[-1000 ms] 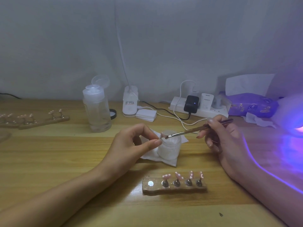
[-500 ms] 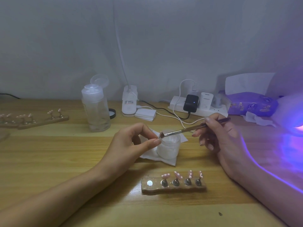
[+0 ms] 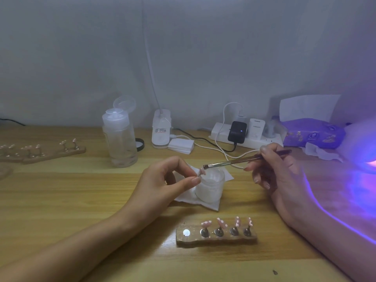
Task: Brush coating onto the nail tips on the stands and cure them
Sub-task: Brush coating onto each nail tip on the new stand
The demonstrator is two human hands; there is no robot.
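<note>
My left hand [image 3: 162,180] pinches a small stand pin with a pink nail tip [image 3: 201,171] between thumb and forefinger, just over the open white jar [image 3: 210,188]. My right hand [image 3: 272,169] holds a thin brush [image 3: 234,160]; its bristles touch the pink tip. The jar stands on a white wipe [image 3: 209,204]. Nearer to me lies a wooden stand holder [image 3: 215,238] with several pink nail tips upright on metal pins and one bare magnet spot at its left end. A curing lamp [image 3: 364,147] glows violet at the right edge.
A clear pump bottle [image 3: 120,139] stands at the back left, with more wooden holders [image 3: 50,152] further left. Against the wall sit a white lamp base [image 3: 161,131], a pad stack [image 3: 181,146], a power strip [image 3: 246,135] with cables, and a purple tissue pack [image 3: 313,135].
The brush tip has lifted slightly off the jar's rim and now rests on the nail tip in my left hand. Both hands stay in nearly the same place.
</note>
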